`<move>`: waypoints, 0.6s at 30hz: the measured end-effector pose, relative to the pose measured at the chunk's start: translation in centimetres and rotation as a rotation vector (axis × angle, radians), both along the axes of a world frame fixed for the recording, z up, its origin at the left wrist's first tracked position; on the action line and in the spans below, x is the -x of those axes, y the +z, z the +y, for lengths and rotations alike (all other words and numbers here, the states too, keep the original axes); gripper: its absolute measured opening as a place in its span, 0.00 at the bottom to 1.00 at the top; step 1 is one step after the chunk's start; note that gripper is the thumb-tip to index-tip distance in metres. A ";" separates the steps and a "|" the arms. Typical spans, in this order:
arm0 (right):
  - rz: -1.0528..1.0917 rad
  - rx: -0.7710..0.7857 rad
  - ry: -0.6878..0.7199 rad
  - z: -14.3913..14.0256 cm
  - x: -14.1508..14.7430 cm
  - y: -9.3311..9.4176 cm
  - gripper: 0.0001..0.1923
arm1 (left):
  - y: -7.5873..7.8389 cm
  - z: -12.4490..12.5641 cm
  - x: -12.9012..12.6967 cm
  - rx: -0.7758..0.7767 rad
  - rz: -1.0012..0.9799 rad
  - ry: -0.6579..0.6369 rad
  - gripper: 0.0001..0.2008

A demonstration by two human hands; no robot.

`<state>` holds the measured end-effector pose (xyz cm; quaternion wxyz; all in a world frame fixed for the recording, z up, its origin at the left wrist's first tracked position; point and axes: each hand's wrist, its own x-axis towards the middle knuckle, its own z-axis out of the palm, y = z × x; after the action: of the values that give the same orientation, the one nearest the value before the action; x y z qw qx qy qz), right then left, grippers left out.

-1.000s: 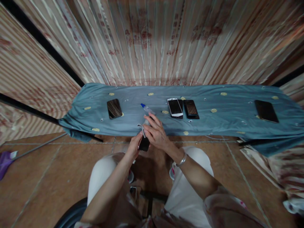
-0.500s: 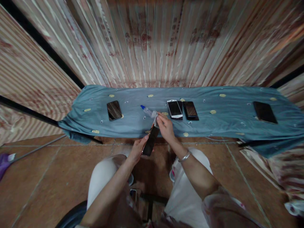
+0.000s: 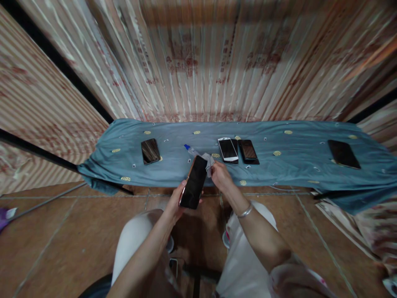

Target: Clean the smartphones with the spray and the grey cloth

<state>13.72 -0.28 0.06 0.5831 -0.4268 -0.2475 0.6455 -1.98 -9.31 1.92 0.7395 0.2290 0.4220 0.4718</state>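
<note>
The left hand (image 3: 177,203) holds a black phone (image 3: 194,182) tilted above the person's lap, close to the near edge of the bench (image 3: 297,167), its dark screen facing up. The fingers of that hand are curled closed around the phone's lower half, the thumb along its left edge and a few fingertips showing past the right edge. Just beside the phone's upper right edge, the right hand (image 3: 221,177) has its fingers drawn together on a crumpled grey cloth (image 3: 209,163) (whether the cloth presses on the phone, I cannot tell). A silver bracelet (image 3: 245,210) circles the right wrist. Beyond the phone's top, a clear bottle (image 3: 192,152) with a blue cap (image 3: 187,147) lies on the bench, its lower end hidden. To the right of the cloth lies a white-framed phone (image 3: 228,150), partly over a dark device, and close beside it a smaller dark phone (image 3: 247,150) rests on another dark slab. A dark glossy phone (image 3: 150,151) lies well apart toward the left end, and a flat black device (image 3: 344,154) toward the right end. A blue-green cover (image 3: 169,176) with yellow motifs drapes the bench.
</note>
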 end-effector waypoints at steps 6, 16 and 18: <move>0.014 0.065 0.063 -1.1 0.9 -0.3 0.10 | 0.0 0.5 0.0 0.033 -0.073 0.044 0.17; -0.094 -0.028 0.158 -3.2 3.4 -1.0 0.10 | 0.6 1.1 -0.1 0.024 -0.165 0.193 0.17; -0.125 -0.012 0.180 -3.3 3.7 -1.2 0.10 | 0.8 1.2 0.0 0.044 -0.163 0.221 0.17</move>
<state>10.04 -3.57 -1.10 0.5086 -0.4387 -0.3244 0.6661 -1.95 -8.15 2.75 0.7197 0.1257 0.3935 0.5579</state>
